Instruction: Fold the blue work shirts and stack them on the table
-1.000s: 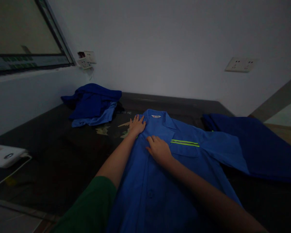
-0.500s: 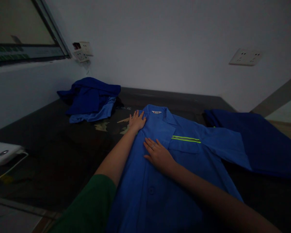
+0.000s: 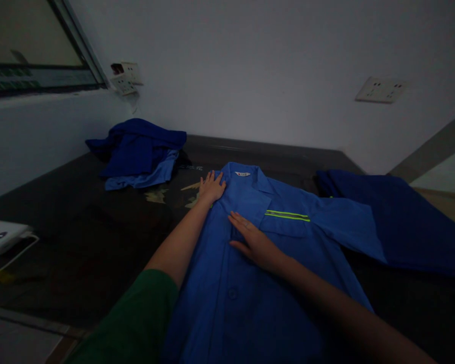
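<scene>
A blue work jacket (image 3: 265,283) with a collar, a white neck label and yellow-green stripes lies spread front up on the dark table. My left hand (image 3: 212,188) rests on its shoulder area left of the collar, fingers spread. Over the chest, beside the front opening, is my right hand (image 3: 255,243), its fingers stretched out and the thumb apart. Neither hand grips anything. The jacket's sleeve on the right reaches over folded dark blue cloth (image 3: 409,222).
Crumpled blue clothes (image 3: 136,151) lie at the table's back left. A white device (image 3: 3,236) with a cable sits at the left edge. The dark table (image 3: 98,222) meets a wall with sockets (image 3: 380,90).
My right hand has tilted, its fingers closer together and lying more on edge. My left hand stays on the shoulder. The whole view has shifted slightly.
</scene>
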A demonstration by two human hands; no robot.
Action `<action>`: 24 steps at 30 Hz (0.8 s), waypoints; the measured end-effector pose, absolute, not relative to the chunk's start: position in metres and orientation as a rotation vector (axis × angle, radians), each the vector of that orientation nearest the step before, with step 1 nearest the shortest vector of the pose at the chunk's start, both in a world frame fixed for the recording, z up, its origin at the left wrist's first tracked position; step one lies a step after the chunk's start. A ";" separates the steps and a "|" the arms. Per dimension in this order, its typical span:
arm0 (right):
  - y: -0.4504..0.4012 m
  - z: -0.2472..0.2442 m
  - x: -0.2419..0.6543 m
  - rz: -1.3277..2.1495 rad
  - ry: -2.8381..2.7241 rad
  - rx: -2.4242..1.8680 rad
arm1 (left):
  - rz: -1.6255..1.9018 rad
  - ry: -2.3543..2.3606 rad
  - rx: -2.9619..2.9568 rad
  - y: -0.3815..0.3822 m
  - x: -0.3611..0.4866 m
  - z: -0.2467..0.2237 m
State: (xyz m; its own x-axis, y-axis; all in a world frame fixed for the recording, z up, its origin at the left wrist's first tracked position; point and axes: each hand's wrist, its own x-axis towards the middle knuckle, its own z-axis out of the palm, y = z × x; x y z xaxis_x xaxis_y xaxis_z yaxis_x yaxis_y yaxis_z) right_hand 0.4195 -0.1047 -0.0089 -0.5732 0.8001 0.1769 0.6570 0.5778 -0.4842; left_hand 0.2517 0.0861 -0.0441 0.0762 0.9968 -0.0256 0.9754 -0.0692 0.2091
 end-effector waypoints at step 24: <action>-0.129 -0.003 0.416 0.306 -2.490 -1.264 | 0.175 2.010 2.176 0.084 0.252 -0.041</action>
